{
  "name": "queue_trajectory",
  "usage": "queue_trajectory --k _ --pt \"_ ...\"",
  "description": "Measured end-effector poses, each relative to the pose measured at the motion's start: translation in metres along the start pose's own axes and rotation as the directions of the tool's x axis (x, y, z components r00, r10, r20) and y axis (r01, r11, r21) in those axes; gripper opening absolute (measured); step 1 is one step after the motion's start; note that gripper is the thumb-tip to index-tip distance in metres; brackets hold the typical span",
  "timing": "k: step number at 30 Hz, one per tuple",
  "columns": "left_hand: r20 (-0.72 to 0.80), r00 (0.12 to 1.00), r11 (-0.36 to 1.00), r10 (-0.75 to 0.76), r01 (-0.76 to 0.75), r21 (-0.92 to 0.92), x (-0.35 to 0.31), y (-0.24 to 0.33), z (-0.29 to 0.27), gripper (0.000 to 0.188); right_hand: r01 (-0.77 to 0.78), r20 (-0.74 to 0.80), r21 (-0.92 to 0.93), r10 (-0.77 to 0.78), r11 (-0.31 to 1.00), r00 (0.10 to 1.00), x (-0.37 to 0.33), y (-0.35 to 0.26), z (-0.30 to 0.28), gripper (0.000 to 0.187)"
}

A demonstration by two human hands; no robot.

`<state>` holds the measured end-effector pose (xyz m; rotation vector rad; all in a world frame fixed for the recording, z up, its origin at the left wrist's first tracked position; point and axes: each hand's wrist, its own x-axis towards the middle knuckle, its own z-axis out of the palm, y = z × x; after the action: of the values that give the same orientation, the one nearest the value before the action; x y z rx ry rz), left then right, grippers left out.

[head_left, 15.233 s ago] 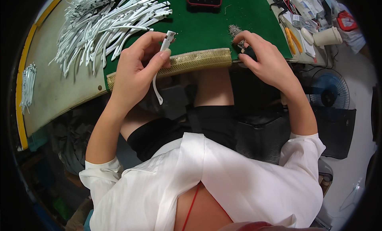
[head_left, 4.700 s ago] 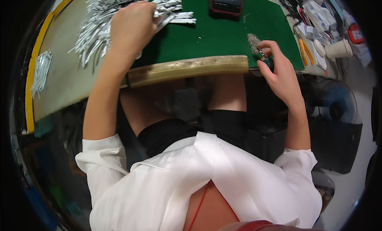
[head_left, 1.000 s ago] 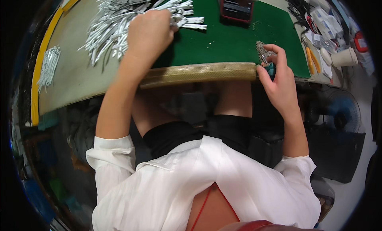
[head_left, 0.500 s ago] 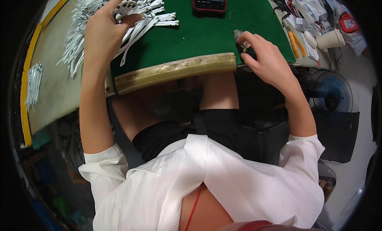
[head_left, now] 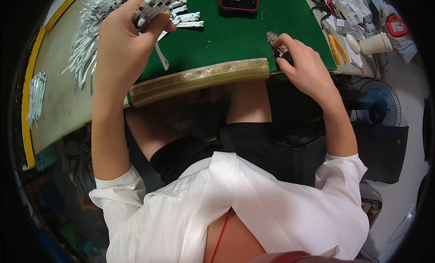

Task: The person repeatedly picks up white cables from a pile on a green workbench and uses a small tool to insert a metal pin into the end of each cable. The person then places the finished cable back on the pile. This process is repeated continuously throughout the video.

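My left hand (head_left: 124, 48) is closed round a bunch of slim white spectacle arms (head_left: 154, 9), their dark-marked hinge ends fanned above the thumb. One curved tip (head_left: 161, 58) hangs below the hand over the green mat. A large heap of similar white spectacle arms (head_left: 84, 50) lies behind and left of this hand. At the right, my right hand (head_left: 306, 64) has its fingers curled round a small black object (head_left: 286, 58), mostly hidden in the grip. Its index fingertip is at a small pile of tiny grey metal pieces (head_left: 272, 38), perhaps screws.
A green mat (head_left: 226, 41) covers the table, with a yellowish mesh-covered strip (head_left: 204, 79) along its front edge. A phone (head_left: 239, 0) lies at the back. Orange-handled pliers (head_left: 336, 50), a white cup (head_left: 376, 44) and packets crowd the right. A fan (head_left: 377, 107) stands below.
My left hand has shifted slightly right with the bunch, which now tilts more upright and away from the heap. My right hand stays by the metal pile, its fingers moved only slightly.
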<state>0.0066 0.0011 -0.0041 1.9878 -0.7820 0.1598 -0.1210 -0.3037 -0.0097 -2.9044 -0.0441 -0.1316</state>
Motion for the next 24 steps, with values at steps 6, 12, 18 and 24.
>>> queue_trajectory --k 6,12,18,24 --pt "0.028 0.999 0.997 -0.032 0.034 -0.073 -0.003 0.014 0.009 0.017 0.005 -0.005 -0.039 -0.006 0.999 1.0 0.004 -0.001 0.001 0.026" --pt "0.042 0.998 0.98 -0.051 0.058 -0.19 -0.011 0.025 0.021 0.028 0.154 0.049 -0.026 -0.153 0.988 0.987 0.015 -0.001 0.001 0.024" --pt "0.065 0.998 0.94 -0.004 0.026 -0.34 -0.022 0.023 0.028 0.032 0.083 0.201 -0.078 -0.066 0.993 0.977 0.024 -0.011 -0.007 0.032" --pt "0.022 1.0 0.978 -0.001 0.005 -0.207 -0.026 0.032 0.028 0.023 0.111 0.145 0.1 -0.124 0.989 0.982 0.023 -0.015 -0.007 0.034"
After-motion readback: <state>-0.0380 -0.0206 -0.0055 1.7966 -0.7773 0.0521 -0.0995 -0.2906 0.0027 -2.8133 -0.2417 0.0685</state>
